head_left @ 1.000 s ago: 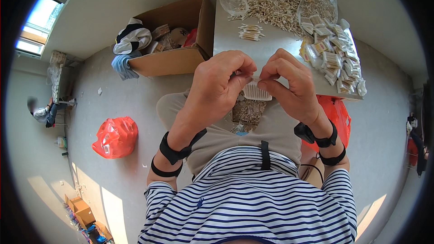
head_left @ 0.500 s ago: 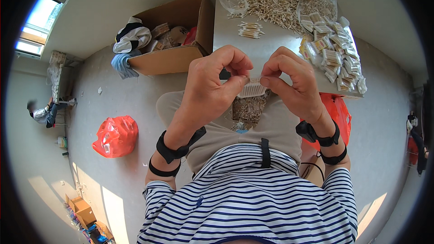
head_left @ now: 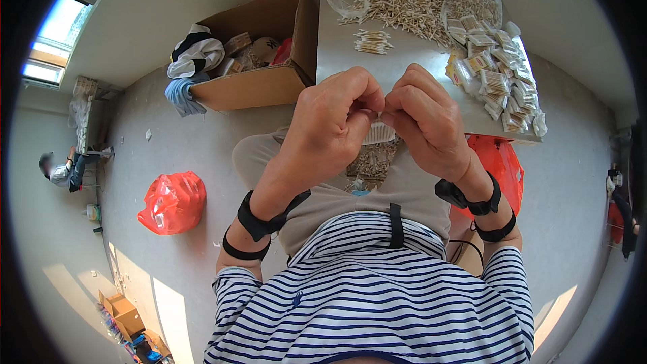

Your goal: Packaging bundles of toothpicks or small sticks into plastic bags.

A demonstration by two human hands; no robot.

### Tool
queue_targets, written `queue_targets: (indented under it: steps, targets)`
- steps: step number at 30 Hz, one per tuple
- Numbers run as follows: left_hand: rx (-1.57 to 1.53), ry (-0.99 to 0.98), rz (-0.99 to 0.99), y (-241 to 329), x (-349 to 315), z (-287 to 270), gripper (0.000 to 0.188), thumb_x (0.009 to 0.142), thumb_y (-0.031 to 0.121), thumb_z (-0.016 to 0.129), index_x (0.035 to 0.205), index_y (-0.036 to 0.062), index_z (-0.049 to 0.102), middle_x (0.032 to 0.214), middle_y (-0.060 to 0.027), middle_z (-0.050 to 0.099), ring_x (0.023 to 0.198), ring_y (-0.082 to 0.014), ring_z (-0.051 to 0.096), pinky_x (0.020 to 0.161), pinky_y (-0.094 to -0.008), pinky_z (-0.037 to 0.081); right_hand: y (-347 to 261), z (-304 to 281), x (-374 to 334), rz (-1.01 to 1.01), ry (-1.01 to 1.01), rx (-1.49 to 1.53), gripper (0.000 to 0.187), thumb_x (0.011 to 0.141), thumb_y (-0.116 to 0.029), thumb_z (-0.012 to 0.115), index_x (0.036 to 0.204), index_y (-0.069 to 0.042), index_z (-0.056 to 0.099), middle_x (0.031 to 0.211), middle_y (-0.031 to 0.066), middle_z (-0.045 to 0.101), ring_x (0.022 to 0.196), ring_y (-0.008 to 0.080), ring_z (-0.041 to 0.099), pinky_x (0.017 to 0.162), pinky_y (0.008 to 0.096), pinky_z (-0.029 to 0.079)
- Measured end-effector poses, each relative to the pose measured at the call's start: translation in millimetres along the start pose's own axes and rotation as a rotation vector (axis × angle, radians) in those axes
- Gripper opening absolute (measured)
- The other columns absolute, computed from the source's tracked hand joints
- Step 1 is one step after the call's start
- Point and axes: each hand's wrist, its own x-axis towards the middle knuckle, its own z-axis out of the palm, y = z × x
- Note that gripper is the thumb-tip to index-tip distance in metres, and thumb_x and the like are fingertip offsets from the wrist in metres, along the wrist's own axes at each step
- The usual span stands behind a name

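Note:
Both my hands are raised in front of the table's near edge, fingertips pinched close together. My left hand [head_left: 330, 118] and my right hand [head_left: 431, 118] grip the top of a small packet of cotton swabs [head_left: 379, 135]. Its white, ribbed lower part shows beneath my fingers; the rest is hidden behind them. Below it, between my legs, sits a container of loose cotton swabs [head_left: 371, 165]. On the table ahead lies a small stack of swabs [head_left: 373, 42].
A large heap of loose swabs [head_left: 404, 3] covers the far table [head_left: 418, 61]. Filled swab packets [head_left: 499, 81] pile along its right side. An open cardboard box [head_left: 253, 87] stands to the left. Red plastic bags are on the floor at left [head_left: 172, 202] and beside my right leg [head_left: 502, 162].
My hands have come closer together, the right one moving left, so the fingertips nearly meet. Less of the packet shows beneath them now.

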Motion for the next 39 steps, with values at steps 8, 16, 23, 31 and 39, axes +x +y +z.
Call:
queue_targets:
  steps: [8,16,23,31,39]
  targets:
    - [0.081,0.045,-0.002,-4,-8,-13,0.009,0.085,-0.005,0.065,0.092,0.0,0.062,0.084,-0.0051,0.066,0.079,-0.0131,0.063,0.074,-0.026,0.051,-2,-19,-5,0.258,0.002,0.102,0.011,0.077,0.006,0.069,0.083,0.001,0.062,0.08,0.0089,0.054,0.075,0.0239,0.055,0.066,0.0329,0.045]
    - [-0.112,0.141,-0.009,-5,-3,-11,0.011,0.084,-0.007,0.064,0.093,-0.0014,0.062,0.087,-0.0052,0.066,0.083,-0.0118,0.063,0.08,-0.0265,0.052,2,-14,-9,0.27,-0.025,0.083,0.008,0.08,0.005,0.068,0.084,0.002,0.062,0.081,0.009,0.055,0.073,0.0227,0.056,0.065,0.0328,0.045]
    - [-0.016,-0.04,0.003,-9,0,2,0.015,0.083,-0.009,0.057,0.095,-0.0009,0.059,0.082,-0.0124,0.063,0.076,-0.0235,0.064,0.07,-0.0327,0.052,2,-5,-8,0.33,-0.078,0.208,0.009,0.082,0.003,0.069,0.087,0.001,0.061,0.082,0.0092,0.055,0.077,0.0228,0.056,0.069,0.0334,0.045]
    - [-0.064,0.029,0.009,-15,-2,8,0.016,0.083,-0.011,0.056,0.095,-0.0001,0.055,0.08,-0.0113,0.061,0.072,-0.0219,0.061,0.07,-0.0307,0.05,11,-7,-8,0.255,-0.066,0.147,0.008,0.085,0.002,0.067,0.09,0.001,0.061,0.084,0.0094,0.056,0.076,0.023,0.056,0.067,0.0326,0.044]
    - [-0.42,0.162,-0.11,-22,-6,6,0.015,0.089,-0.008,0.06,0.099,0.0014,0.055,0.092,-0.0061,0.064,0.085,-0.0111,0.06,0.08,-0.0254,0.05,21,7,-19,0.349,0.082,0.343,0.02,0.094,-0.015,0.069,0.107,0.0,0.065,0.091,0.0048,0.06,0.088,0.0183,0.059,0.078,0.028,0.047]
